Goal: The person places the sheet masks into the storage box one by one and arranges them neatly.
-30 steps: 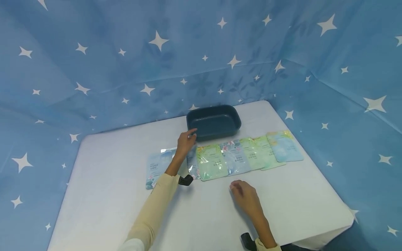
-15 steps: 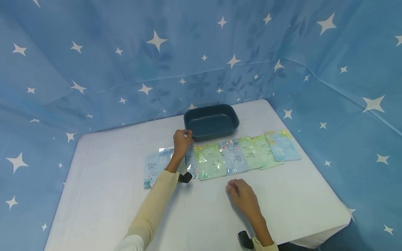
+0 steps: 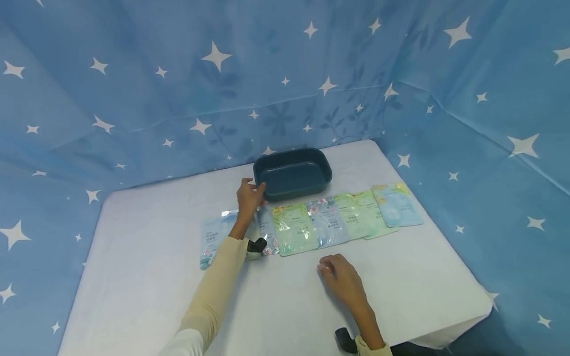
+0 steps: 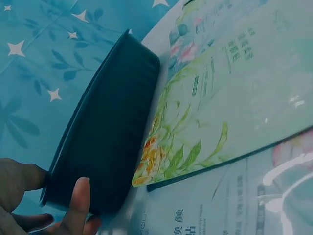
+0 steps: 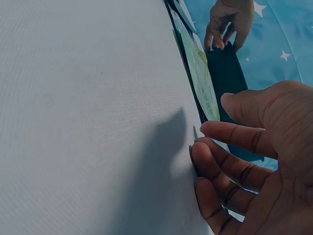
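My left hand (image 3: 249, 198) grips the near left corner of a dark teal plastic bin (image 3: 294, 193). In the left wrist view, its thumb and fingers lie about the end of the bin (image 4: 107, 122), at the rim and outer wall. Just in front of the bin, flat printed sachets lie overlapping in a row, among them a green one (image 3: 295, 232) and a blue floral one (image 3: 329, 225). My left forearm covers part of the leftmost sachets. Near the front of the row, my right hand (image 3: 343, 279) hangs loosely curled over the table and holds nothing.
A white cloth covers the table (image 3: 133, 277). Blue star-patterned curtains (image 3: 178, 99) stand behind it and along the right side. A pale blue sachet (image 3: 398, 205) ends the row near the table's right edge.
My left hand has gone from reaching beside the bin to gripping its corner. The bin has shifted slightly left relative to the sachets. My right hand stays nearly still.
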`<action>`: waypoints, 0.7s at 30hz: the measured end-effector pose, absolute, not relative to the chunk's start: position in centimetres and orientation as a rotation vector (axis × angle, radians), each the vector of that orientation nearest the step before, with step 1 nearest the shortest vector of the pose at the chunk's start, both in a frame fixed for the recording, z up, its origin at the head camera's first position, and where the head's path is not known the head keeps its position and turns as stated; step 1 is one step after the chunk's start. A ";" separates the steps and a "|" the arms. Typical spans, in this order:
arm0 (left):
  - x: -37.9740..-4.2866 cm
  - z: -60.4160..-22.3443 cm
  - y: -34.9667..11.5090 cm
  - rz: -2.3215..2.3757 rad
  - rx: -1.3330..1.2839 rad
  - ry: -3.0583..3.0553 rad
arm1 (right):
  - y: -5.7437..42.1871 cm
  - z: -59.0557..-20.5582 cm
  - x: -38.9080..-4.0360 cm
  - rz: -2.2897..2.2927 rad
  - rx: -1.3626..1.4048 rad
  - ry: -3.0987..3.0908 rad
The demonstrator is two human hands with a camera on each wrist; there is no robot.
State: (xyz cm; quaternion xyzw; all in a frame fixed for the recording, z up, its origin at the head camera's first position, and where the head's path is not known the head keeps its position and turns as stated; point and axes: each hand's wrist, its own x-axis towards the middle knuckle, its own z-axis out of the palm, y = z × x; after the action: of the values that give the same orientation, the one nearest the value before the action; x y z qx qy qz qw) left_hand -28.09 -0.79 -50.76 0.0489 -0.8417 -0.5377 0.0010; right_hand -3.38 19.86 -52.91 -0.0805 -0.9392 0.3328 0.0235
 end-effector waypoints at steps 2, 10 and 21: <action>-28.3 -50.8 -1.0 -1.772 0.185 -2.666 | 19.8 -53.0 -3.4 1.016 -0.230 -2.903; -28.9 -50.3 -1.2 -1.777 0.152 -2.690 | 20.0 -53.5 -3.7 0.985 -0.204 -2.913; -28.7 -50.0 -5.1 -1.754 0.114 -2.560 | 20.6 -54.1 -4.4 0.942 -0.128 -2.947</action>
State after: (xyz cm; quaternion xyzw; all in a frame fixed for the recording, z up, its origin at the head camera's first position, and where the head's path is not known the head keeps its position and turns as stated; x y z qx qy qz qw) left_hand -28.75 -5.07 -49.99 0.0368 -0.8241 -0.5649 0.0181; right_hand -4.39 20.65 -54.09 -0.0412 -0.9515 0.3042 0.0227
